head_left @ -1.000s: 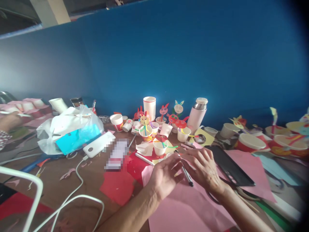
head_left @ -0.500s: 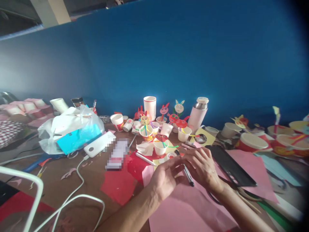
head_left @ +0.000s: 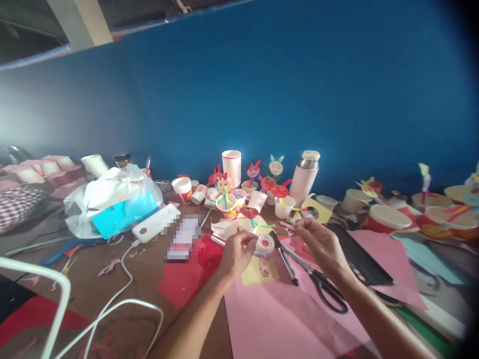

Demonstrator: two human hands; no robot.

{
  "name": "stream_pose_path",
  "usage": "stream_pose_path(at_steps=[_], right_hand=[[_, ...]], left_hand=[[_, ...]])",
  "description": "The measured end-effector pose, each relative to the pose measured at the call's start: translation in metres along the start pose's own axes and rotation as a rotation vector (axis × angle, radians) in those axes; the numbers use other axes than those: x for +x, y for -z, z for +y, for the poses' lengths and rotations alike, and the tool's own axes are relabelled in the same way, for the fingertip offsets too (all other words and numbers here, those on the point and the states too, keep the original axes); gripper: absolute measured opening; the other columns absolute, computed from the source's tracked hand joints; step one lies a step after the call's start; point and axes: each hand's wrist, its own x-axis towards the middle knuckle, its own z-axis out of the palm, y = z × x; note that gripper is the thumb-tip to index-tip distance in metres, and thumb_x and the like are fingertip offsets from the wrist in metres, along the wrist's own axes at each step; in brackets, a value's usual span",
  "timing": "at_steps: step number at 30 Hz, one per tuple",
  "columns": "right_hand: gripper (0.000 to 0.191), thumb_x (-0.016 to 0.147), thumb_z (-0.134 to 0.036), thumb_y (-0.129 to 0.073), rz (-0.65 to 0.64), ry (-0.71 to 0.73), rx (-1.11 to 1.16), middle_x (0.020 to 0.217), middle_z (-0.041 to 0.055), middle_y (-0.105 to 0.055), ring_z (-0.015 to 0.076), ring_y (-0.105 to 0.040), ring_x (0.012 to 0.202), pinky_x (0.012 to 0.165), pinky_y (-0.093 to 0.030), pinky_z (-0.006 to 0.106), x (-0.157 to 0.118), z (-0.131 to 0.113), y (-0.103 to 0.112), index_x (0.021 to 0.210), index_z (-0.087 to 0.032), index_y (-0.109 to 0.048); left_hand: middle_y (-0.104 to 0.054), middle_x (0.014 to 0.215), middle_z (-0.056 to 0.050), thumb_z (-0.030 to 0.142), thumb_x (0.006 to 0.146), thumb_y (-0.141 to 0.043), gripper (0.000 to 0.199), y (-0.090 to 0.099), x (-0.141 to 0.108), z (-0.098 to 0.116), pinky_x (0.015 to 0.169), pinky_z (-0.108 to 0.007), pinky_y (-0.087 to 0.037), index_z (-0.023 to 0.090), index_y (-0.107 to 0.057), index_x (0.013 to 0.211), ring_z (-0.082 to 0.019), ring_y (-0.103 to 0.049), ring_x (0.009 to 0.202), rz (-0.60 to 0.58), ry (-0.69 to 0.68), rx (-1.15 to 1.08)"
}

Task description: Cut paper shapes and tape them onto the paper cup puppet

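My left hand (head_left: pixel 238 255) is closed, fingertips pinched together beside a white tape roll (head_left: pixel 266 244); what they hold, if anything, is too small to make out. My right hand (head_left: pixel 322 245) pinches thumb and fingers together near a pale pink stick-like piece (head_left: pixel 287 225); I cannot make out what is between them. Between my hands lie a black marker (head_left: pixel 286 260) and black-handled scissors (head_left: pixel 326 289), on pink paper (head_left: pixel 284 316). A small pink paper cutout (head_left: pixel 264 268) rests on a yellow sheet (head_left: pixel 247 274) below the tape.
Paper cups with cutout animal faces (head_left: pixel 226 203) stand behind my hands, beside a pink thermos (head_left: pixel 304 179). A black phone-shaped tray (head_left: pixel 361 254) lies at right. On the left are a plastic bag (head_left: pixel 78 212), a white power bank (head_left: pixel 156 223) and a looping cable (head_left: pixel 129 279).
My hands have come apart, the left moving left and the right staying on the right. The tape roll, scissors and small pink cutout now show between them.
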Motion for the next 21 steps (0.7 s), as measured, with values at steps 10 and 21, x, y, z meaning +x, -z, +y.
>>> stream_pose_path(at_steps=[10, 21], right_hand=[[0.028, 0.080, -0.048, -0.055, -0.068, -0.063, 0.025, 0.067, -0.0012, -0.061, 0.0154, -0.058, 0.062, 0.058, -0.042, 0.025, 0.003, -0.001, 0.004, 0.075, -0.020, -0.056], [0.024, 0.081, -0.043, -0.055, -0.093, -0.041, 0.008, 0.078, 0.0036, -0.067, 0.0221, -0.063, 0.082, 0.074, -0.046, 0.032, 0.004, -0.002, 0.005, 0.073, -0.020, -0.058]], left_hand=[[-0.055, 0.058, -0.002, 0.020, 0.070, -0.049, 0.020, -0.021, -0.009, -0.014, 0.054, -0.026, -0.025, 0.020, -0.061, 0.054, -0.015, -0.049, 0.059, -0.256, 0.039, 0.748], [-0.059, 0.066, -0.003, 0.015, 0.071, -0.052, 0.015, -0.025, -0.013, -0.013, 0.056, -0.026, -0.028, 0.019, -0.062, 0.061, -0.017, -0.054, 0.065, -0.250, 0.059, 0.723]])
